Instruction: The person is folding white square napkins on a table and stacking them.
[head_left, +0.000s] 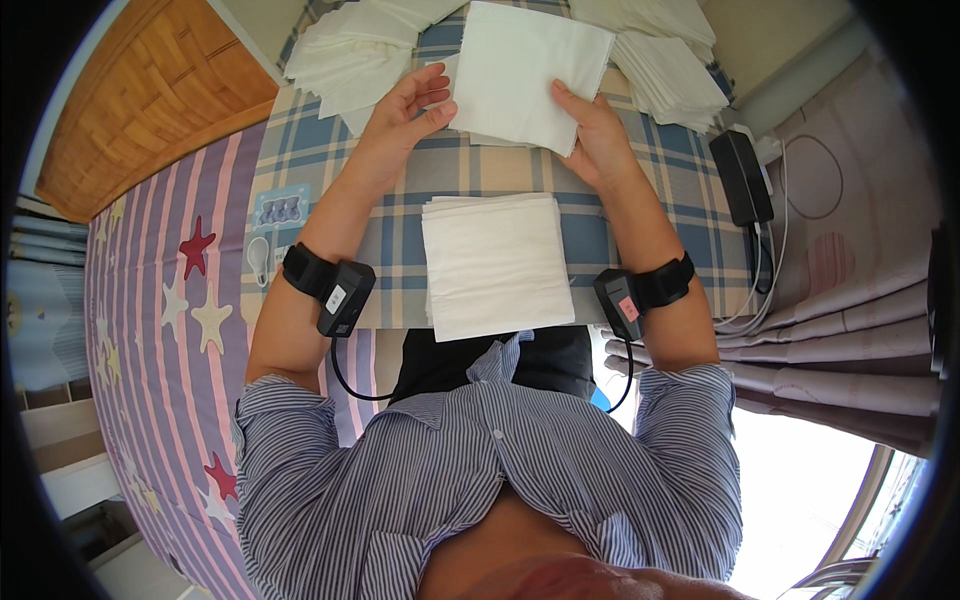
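Observation:
My right hand (596, 135) grips the right edge of a stack of thin white square sheets (525, 75), thumb on top and fingers beneath. The stack is tilted over the far part of the table. My left hand (412, 112) is at its left edge, fingers apart and holding nothing; whether the thumb touches the sheets I cannot tell. Between my forearms lies a second white stack (496, 262), its layers slightly askew and its near edge reaching past the table's front edge. Other white sheets are partly hidden under the held stack.
Fanned white sheets (356, 56) lie at the far left, more white piles (667, 79) at the far right. A plaid cloth (487, 169) covers the table. A black power adapter (741, 178) with white cables is at the right edge. A striped bedspread (195, 277) lies left.

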